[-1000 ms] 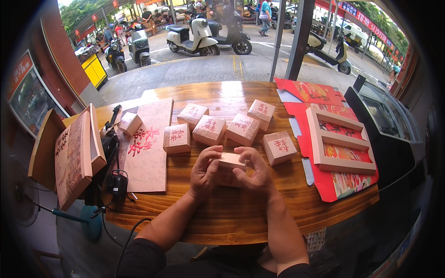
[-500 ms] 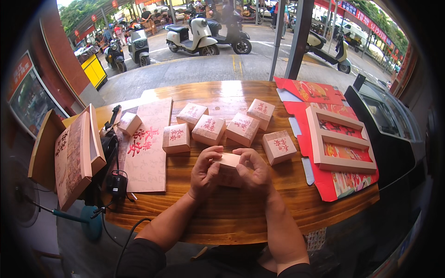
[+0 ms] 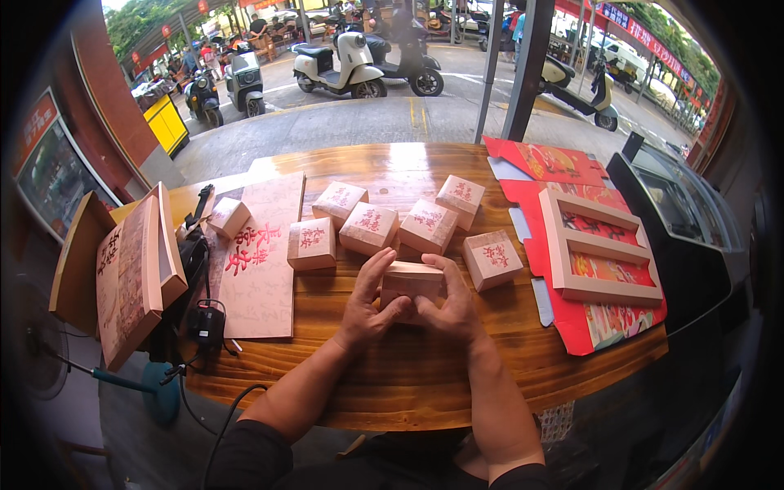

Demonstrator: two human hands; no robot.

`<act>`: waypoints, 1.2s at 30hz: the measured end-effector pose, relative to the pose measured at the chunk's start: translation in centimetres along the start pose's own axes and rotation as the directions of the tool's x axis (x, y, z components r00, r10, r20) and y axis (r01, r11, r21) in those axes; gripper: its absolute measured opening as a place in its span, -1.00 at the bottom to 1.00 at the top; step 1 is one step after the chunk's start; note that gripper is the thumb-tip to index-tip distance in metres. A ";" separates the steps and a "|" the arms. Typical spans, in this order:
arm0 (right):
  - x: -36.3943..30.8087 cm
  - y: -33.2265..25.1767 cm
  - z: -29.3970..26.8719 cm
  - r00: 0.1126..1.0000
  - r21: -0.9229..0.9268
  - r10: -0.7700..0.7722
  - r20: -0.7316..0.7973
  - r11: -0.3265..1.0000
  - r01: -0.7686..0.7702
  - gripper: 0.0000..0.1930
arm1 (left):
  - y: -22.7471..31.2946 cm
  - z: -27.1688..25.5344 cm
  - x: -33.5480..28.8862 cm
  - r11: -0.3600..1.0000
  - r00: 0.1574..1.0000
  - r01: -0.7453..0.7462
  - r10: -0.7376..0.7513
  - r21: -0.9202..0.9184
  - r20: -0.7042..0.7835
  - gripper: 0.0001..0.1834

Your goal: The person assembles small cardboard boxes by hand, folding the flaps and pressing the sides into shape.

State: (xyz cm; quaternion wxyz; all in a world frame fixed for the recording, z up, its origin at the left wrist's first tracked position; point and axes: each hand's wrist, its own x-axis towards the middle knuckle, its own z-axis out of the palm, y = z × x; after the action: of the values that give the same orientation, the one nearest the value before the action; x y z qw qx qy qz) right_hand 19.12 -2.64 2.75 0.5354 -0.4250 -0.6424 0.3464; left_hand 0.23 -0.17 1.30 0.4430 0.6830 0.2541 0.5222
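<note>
One pink cardboard box [image 3: 413, 282] is pinched between left hand [image 3: 363, 309] and right hand [image 3: 456, 308]; even pressure should keep it square.

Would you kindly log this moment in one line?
left hand: cupping small box, left side; right hand: cupping right side; beyond: other boxes; rightward: pink frame on red cardboard
</note>
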 end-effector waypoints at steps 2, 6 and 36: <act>0.0 1.1 0.0 0.998 -0.045 -0.044 -0.039 0.998 0.042 -0.38 | 0.1 0.2 0.0 0.999 0.999 0.025 -0.026 0.028 0.020 -0.23; 0.0 1.6 0.4 0.994 0.079 -0.046 -0.095 0.995 0.053 -0.38 | -0.2 0.2 -0.1 0.999 0.999 0.033 -0.033 0.020 0.029 -0.18; 0.4 1.5 -1.4 0.840 0.732 0.526 0.131 0.520 -0.440 -0.80 | -0.4 -0.3 0.3 0.997 0.992 -0.066 0.061 0.036 0.112 -0.20</act>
State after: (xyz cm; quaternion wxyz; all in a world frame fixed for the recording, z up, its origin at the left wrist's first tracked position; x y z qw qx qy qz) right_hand 20.73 -1.71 1.82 0.5756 -0.3506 -0.2725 0.6867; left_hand 0.14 0.37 1.09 0.4260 0.7272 0.2176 0.4923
